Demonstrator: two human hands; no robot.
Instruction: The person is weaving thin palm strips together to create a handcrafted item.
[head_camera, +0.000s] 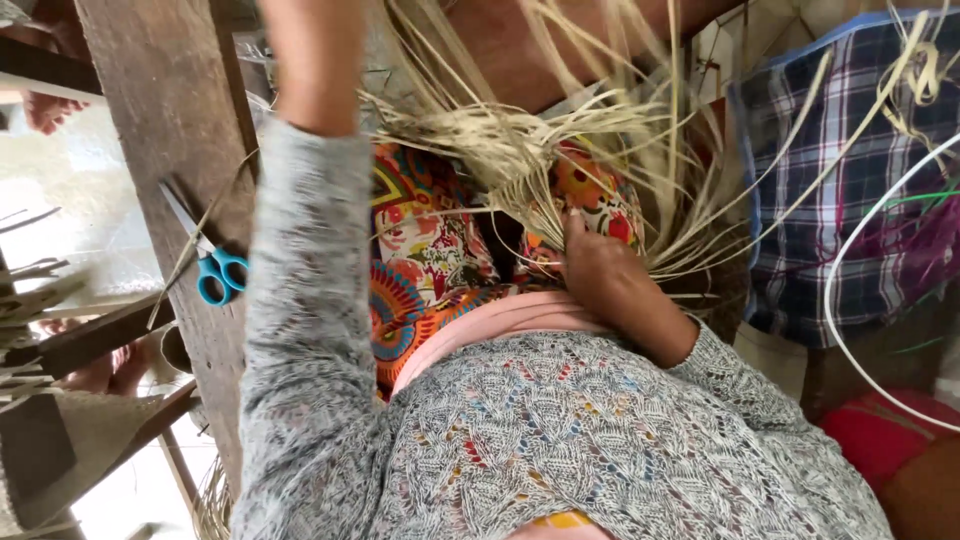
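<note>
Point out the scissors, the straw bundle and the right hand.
scissors (215, 270): head view, on the blue handles.
straw bundle (500, 150): head view, on the dense middle.
right hand (595, 270): head view, on the back of the hand.

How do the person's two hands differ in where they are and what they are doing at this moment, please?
The right hand is in plain view, resting on the lap with fingers on the pale straw strands; the left hand is out of frame, only its forearm showing. The right arm is bent close to the body; the left reaches up and away. Both wear grey knit sleeves.
</note>
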